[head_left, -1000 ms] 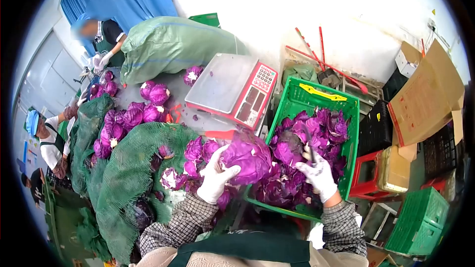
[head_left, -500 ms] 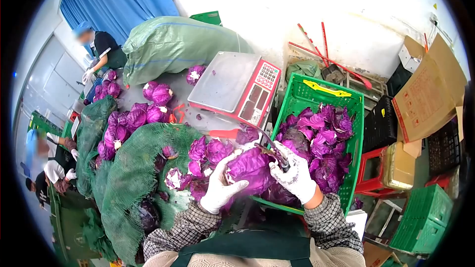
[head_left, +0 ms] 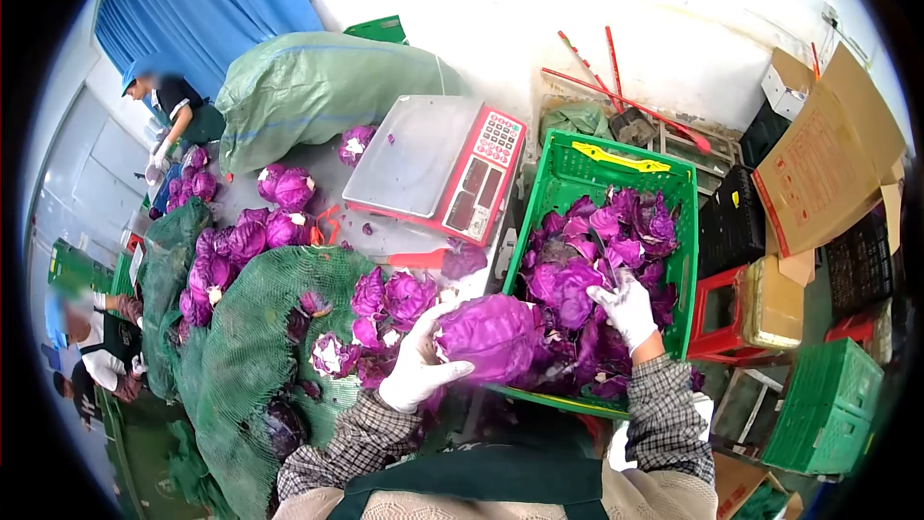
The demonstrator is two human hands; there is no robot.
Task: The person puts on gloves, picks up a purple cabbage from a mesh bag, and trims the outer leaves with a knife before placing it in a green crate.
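My gloved left hand (head_left: 420,366) is closed around the side of a red cabbage (head_left: 491,335), with the thumb along its lower edge. The cabbage is held up at the near left corner of a green crate (head_left: 695,270). Over the crate, my gloved right hand (head_left: 628,312) is among loose purple cabbage leaves (head_left: 577,291), its fingers bent and its palm turned away. What it holds is hidden. To the left of my left hand, several trimmed cabbages (head_left: 409,297) lie beside a green mesh sack (head_left: 260,347).
A red-and-white scale (head_left: 414,159) stands behind the cabbages, with a large pale green sack (head_left: 318,96) farther back. Right of the crate are a red stool (head_left: 714,318), a cardboard box (head_left: 828,154) and stacked green crates (head_left: 823,414). Co-workers (head_left: 183,101) are at the left.
My right hand has moved right, away from the cabbage and over the leaves. The dark, curved, knife-like tool seen in it before no longer shows. My left hand keeps its hold.
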